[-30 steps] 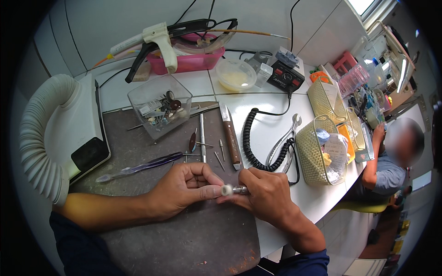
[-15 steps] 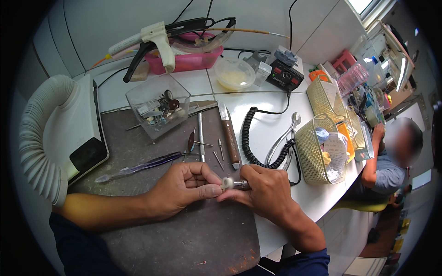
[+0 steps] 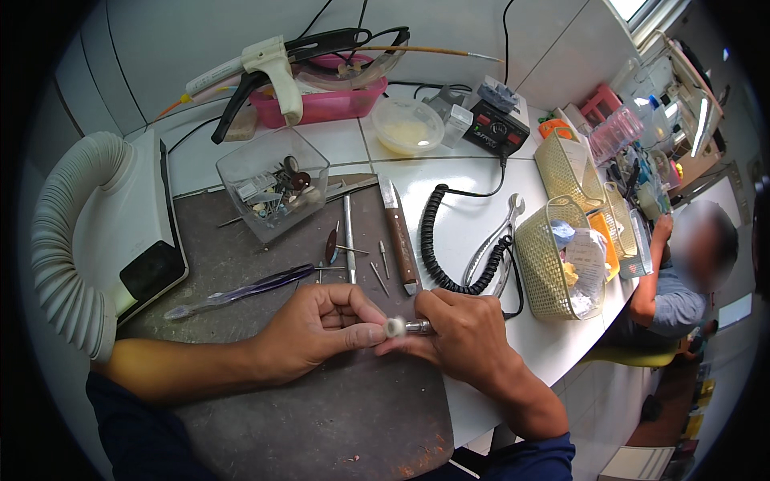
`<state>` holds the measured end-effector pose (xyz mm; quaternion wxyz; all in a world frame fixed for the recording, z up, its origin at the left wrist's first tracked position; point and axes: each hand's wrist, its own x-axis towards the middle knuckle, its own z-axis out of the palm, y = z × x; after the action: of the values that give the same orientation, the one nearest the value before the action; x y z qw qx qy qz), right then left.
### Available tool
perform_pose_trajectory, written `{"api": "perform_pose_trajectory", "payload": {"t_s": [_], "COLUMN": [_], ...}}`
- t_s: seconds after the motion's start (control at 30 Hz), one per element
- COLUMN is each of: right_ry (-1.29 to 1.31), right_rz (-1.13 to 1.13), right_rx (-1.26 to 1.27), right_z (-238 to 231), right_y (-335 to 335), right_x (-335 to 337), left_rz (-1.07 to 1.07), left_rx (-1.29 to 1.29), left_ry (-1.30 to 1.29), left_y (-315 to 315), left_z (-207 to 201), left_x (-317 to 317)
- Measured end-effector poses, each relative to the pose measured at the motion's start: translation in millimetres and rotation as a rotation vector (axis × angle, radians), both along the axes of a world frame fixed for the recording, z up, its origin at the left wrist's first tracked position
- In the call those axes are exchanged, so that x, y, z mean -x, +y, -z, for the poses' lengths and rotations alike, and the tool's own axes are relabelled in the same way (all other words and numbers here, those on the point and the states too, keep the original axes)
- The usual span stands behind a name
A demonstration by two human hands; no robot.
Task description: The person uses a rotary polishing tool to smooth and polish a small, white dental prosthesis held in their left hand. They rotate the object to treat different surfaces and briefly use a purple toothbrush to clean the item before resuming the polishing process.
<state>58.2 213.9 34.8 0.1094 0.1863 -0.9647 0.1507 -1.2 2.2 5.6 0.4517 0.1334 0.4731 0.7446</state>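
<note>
In my right hand (image 3: 475, 335) is a metal rotary handpiece (image 3: 419, 326), gripped with the fingers wrapped round it and lying almost level. At its left end a small whitish polishing head (image 3: 395, 327) looks blurred. My left hand (image 3: 325, 327) is closed in a pinch right at that head; whatever small piece sits between its thumb and fingers is mostly hidden. Both thumbs come close together below the head. Just beyond my hands lie thin metal burs (image 3: 383, 260), a metal rod (image 3: 350, 240) and a wooden-handled knife (image 3: 401, 240) on the dark board (image 3: 321, 425).
A clear box (image 3: 273, 212) of discs and bits stands on the board, near a purple-handled brush (image 3: 241, 289). Left is a white ribbed hose (image 3: 68, 208). A black coiled cord (image 3: 433, 248) runs from a control box (image 3: 496, 128). Baskets (image 3: 545, 272) and a seated person (image 3: 682, 289) are right.
My hands stay nearly in place. The whitish head and handpiece have shifted slightly in angle, and the head shows a little rounder now. Nothing was picked up or released.
</note>
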Motion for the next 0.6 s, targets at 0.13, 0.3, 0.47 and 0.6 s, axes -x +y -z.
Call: {"api": "perform_pose_trajectory", "payload": {"t_s": [0.13,0.3,0.47,0.6], "right_ry": [-0.028,0.009,-0.021,0.019], "right_rz": [0.028,-0.016,0.012,-0.029], "right_rx": [-0.038,0.007,-0.037,-0.025], "right_z": [0.4,2.5,1.6,-1.4], "right_y": [1.2,1.5,2.3,0.1], "right_x": [0.5,0.7,0.8,1.2], "left_rz": [-0.013,0.006,0.001,0.020], "left_rx": [0.017,0.020,0.028,0.036], "left_ry": [0.011,0.008,0.018,0.032], "left_y": [0.1,0.2,-0.1,0.3], "left_z": [-0.7,-2.7,-3.6,-3.0], "left_x": [-0.3,-0.2,-0.3,0.3]}}
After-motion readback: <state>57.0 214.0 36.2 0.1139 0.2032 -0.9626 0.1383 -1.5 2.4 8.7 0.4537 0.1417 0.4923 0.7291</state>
